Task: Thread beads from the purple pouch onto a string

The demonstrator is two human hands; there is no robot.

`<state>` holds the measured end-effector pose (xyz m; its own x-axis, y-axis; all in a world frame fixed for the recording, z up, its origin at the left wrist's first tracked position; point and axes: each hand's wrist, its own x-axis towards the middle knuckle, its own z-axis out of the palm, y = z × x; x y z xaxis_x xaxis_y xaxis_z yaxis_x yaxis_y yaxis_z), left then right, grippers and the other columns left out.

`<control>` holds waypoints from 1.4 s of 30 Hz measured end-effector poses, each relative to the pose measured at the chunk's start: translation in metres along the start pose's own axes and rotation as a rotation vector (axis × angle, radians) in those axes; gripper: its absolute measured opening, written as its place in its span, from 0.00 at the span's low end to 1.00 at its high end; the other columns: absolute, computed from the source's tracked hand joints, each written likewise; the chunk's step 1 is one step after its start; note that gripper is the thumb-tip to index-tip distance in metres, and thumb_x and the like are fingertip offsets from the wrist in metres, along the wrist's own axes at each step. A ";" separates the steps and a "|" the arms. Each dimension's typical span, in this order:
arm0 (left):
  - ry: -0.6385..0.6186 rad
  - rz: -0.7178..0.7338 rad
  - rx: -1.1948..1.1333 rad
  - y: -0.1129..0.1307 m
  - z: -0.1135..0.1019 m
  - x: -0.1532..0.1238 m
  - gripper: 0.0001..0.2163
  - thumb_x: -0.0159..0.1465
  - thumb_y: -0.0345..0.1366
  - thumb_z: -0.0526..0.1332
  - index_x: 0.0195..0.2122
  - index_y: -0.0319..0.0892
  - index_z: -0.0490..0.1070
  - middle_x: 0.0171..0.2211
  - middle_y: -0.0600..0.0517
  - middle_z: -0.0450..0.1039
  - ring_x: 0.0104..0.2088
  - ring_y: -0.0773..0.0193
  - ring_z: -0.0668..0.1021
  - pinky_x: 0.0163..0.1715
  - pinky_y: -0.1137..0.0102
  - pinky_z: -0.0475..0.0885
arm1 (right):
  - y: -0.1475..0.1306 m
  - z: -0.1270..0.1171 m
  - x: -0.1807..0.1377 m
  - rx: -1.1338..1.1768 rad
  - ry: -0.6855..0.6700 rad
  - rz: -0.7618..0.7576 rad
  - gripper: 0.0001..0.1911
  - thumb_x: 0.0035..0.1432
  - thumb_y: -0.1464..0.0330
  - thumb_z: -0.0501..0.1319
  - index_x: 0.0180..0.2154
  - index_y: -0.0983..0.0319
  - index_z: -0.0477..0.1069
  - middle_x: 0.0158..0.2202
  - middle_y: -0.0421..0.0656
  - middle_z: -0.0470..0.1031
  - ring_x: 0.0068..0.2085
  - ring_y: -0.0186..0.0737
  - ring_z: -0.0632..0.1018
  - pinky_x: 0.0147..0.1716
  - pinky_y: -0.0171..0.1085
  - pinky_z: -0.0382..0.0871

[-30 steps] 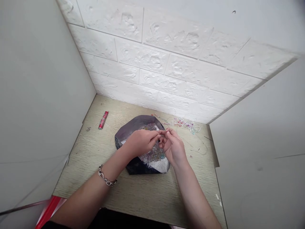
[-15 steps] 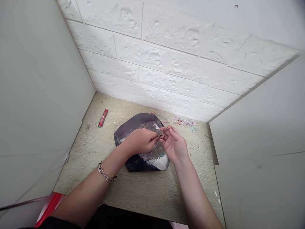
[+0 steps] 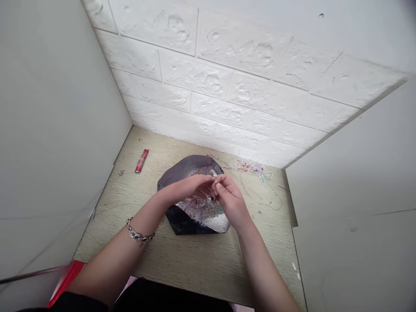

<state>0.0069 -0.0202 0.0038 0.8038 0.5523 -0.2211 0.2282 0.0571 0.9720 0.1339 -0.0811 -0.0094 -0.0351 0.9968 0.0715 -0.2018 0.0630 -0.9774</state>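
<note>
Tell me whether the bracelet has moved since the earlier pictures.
Yes, the bracelet has shifted to the left, judged against the red tube.

Beads (image 3: 205,213) partly behind left hand (image 3: 192,186)

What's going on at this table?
A person sits or stands with both bare hands over a dark, open container of small beads. The left hand is cupped, its fingertips close to the pinched right hand; anything between them is too small to make out. Strung beads lie by the wall to the right, and a red tube lies on the left.
</note>
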 end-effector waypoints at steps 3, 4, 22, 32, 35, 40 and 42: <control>0.082 -0.004 -0.205 -0.003 -0.001 0.003 0.17 0.58 0.45 0.46 0.28 0.39 0.69 0.25 0.50 0.71 0.26 0.70 0.72 0.26 0.74 0.65 | -0.001 0.003 -0.004 -0.293 -0.037 -0.057 0.03 0.53 0.68 0.48 0.28 0.60 0.56 0.23 0.35 0.56 0.25 0.30 0.60 0.27 0.31 0.56; 0.111 0.013 -0.275 -0.003 -0.001 0.003 0.15 0.57 0.44 0.50 0.29 0.38 0.69 0.25 0.50 0.70 0.25 0.71 0.71 0.25 0.74 0.65 | -0.001 0.004 -0.005 -0.381 -0.040 -0.071 0.03 0.54 0.69 0.48 0.28 0.60 0.56 0.24 0.36 0.56 0.26 0.30 0.60 0.27 0.31 0.56; 0.406 0.143 -0.589 -0.003 -0.008 0.005 0.09 0.55 0.35 0.55 0.32 0.36 0.70 0.24 0.54 0.66 0.21 0.77 0.66 0.22 0.79 0.62 | 0.011 0.009 -0.004 -0.846 -0.172 0.098 0.04 0.53 0.70 0.46 0.28 0.60 0.56 0.27 0.39 0.65 0.30 0.34 0.66 0.29 0.34 0.56; 0.481 0.155 -0.099 -0.005 -0.002 0.009 0.13 0.55 0.41 0.53 0.30 0.36 0.70 0.18 0.56 0.58 0.17 0.77 0.59 0.16 0.78 0.53 | 0.017 0.000 0.002 -0.717 -0.041 0.047 0.04 0.51 0.71 0.47 0.28 0.60 0.58 0.28 0.39 0.64 0.32 0.35 0.65 0.32 0.35 0.57; 0.468 0.166 -0.024 -0.003 -0.003 0.008 0.14 0.55 0.42 0.54 0.33 0.37 0.71 0.20 0.56 0.62 0.19 0.76 0.61 0.18 0.78 0.56 | 0.017 -0.005 0.006 -0.563 0.148 0.002 0.04 0.52 0.67 0.49 0.29 0.60 0.59 0.30 0.39 0.63 0.33 0.35 0.65 0.32 0.35 0.59; 0.388 0.147 -0.021 -0.001 -0.002 0.006 0.15 0.51 0.40 0.58 0.38 0.38 0.71 0.23 0.54 0.69 0.22 0.75 0.66 0.22 0.77 0.61 | 0.014 -0.008 0.008 -0.113 0.284 0.020 0.10 0.52 0.60 0.49 0.30 0.59 0.59 0.31 0.39 0.62 0.26 0.31 0.66 0.24 0.33 0.61; 0.349 0.129 -0.059 -0.001 -0.001 0.006 0.16 0.51 0.39 0.59 0.40 0.38 0.70 0.25 0.53 0.71 0.22 0.75 0.67 0.23 0.77 0.63 | 0.012 -0.006 0.008 0.039 0.283 0.013 0.10 0.51 0.60 0.51 0.28 0.59 0.59 0.29 0.37 0.62 0.24 0.29 0.65 0.22 0.31 0.60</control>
<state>0.0109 -0.0162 0.0020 0.5858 0.8078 -0.0658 0.0971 0.0106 0.9952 0.1370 -0.0726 -0.0218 0.2358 0.9718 -0.0049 -0.2406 0.0535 -0.9691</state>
